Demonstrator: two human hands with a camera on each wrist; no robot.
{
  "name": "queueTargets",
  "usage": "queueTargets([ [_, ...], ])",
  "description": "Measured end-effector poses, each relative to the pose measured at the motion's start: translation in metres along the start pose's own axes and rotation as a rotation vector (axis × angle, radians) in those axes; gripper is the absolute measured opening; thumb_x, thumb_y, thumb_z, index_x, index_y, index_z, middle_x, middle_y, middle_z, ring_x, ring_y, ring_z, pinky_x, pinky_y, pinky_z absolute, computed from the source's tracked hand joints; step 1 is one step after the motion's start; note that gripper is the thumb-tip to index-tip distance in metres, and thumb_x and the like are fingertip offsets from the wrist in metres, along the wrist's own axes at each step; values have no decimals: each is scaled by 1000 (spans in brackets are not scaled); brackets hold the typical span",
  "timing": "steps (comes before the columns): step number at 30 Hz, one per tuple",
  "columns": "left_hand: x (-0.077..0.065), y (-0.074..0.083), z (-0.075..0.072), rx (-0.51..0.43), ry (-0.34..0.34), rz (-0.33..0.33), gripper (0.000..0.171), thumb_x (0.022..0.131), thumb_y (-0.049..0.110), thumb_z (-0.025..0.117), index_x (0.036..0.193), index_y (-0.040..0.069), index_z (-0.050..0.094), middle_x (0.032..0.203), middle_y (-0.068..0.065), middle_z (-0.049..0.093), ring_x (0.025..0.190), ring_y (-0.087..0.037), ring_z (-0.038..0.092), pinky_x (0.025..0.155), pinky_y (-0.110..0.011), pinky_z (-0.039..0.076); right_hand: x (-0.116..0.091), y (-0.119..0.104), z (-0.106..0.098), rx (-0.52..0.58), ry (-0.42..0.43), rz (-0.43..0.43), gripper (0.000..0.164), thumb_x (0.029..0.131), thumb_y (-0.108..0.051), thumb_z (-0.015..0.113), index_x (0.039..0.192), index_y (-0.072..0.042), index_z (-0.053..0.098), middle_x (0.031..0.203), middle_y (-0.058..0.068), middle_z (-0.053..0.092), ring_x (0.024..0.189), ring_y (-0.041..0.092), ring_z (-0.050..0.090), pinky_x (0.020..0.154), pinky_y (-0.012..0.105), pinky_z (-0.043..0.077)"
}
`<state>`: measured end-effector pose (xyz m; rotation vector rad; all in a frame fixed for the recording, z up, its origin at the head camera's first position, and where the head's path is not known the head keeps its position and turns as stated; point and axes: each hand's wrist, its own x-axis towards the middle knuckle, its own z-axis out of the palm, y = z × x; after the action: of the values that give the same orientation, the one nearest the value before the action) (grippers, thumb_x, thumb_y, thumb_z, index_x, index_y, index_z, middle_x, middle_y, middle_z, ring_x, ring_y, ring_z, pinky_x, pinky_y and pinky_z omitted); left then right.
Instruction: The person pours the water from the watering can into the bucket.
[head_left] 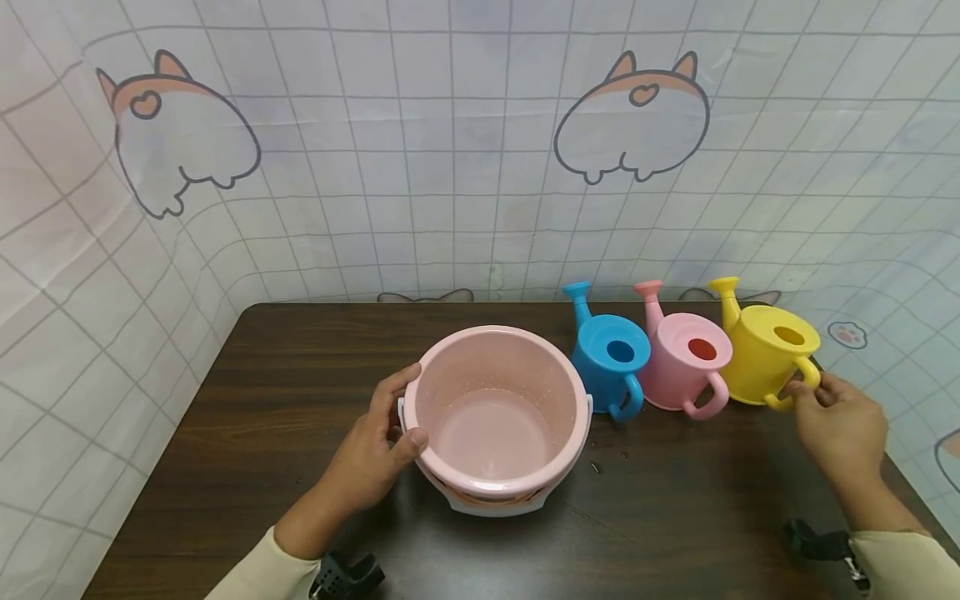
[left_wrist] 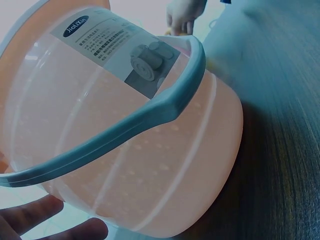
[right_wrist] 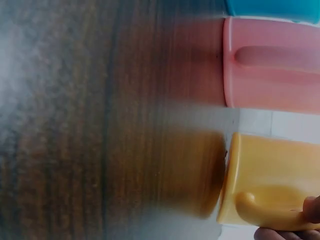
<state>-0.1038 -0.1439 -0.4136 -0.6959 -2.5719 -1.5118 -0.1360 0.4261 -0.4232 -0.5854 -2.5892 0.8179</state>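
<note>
A pale pink bucket stands on the dark table, droplets on its inner wall. My left hand grips its left rim, thumb lapped over the edge and fingers outside. In the left wrist view the bucket's grey handle hangs down across its side. At the far right, my right hand pinches the handle of a yellow watering can; in the right wrist view the can's base is right at the tabletop, slightly slanted. Left of it are a pink watering can and a blue watering can.
The table has dark wood grain, with a few small wet spots right of the bucket. Its back edge meets a hanging white grid-patterned cloth, which also runs down both sides. The blue can stands close beside the bucket.
</note>
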Motion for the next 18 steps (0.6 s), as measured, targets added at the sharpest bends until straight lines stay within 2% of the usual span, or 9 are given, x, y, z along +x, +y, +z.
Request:
queueTargets([
  [3, 0, 0, 0, -1, -2, 3, 70, 102, 54, 54, 160, 32, 23, 126, -13, 62, 99, -19, 66, 80, -37, 54, -4, 0, 1, -18, -27, 4, 47, 101, -29, 61, 126, 10, 66, 95, 18, 75, 53, -1, 49, 45, 24, 40],
  [6, 0, 0, 0, -4, 0, 9, 70, 102, 53, 54, 160, 32, 23, 126, -13, 62, 99, -18, 66, 80, -37, 54, -6, 0, 2, -35, -54, -4, 48, 102, -28, 59, 128, 12, 64, 106, 26, 72, 55, -1, 48, 45, 25, 40],
  [13, 1, -1, 0, -16, 0, 24, 70, 102, 53, 55, 160, 31, 23, 126, -14, 62, 99, -19, 66, 80, -38, 54, -7, 6, 3, -34, -84, 8, 49, 102, -29, 59, 129, 12, 63, 113, 28, 69, 60, -2, 50, 47, 26, 43],
  [15, 1, -1, 0, -12, 2, 22, 70, 102, 53, 55, 160, 31, 23, 125, -14, 62, 98, -18, 66, 80, -37, 54, -7, 7, 3, -31, -97, 14, 51, 102, -29, 58, 131, 12, 62, 115, 30, 68, 64, 4, 55, 47, 25, 44],
  [18, 1, 0, 0, -9, 1, 13, 70, 102, 51, 56, 160, 30, 24, 123, -14, 63, 97, -18, 66, 80, -36, 54, -8, 6, 0, -19, -93, 33, 54, 101, -29, 57, 136, 12, 57, 122, 32, 65, 79, 27, 66, 50, 22, 43],
])
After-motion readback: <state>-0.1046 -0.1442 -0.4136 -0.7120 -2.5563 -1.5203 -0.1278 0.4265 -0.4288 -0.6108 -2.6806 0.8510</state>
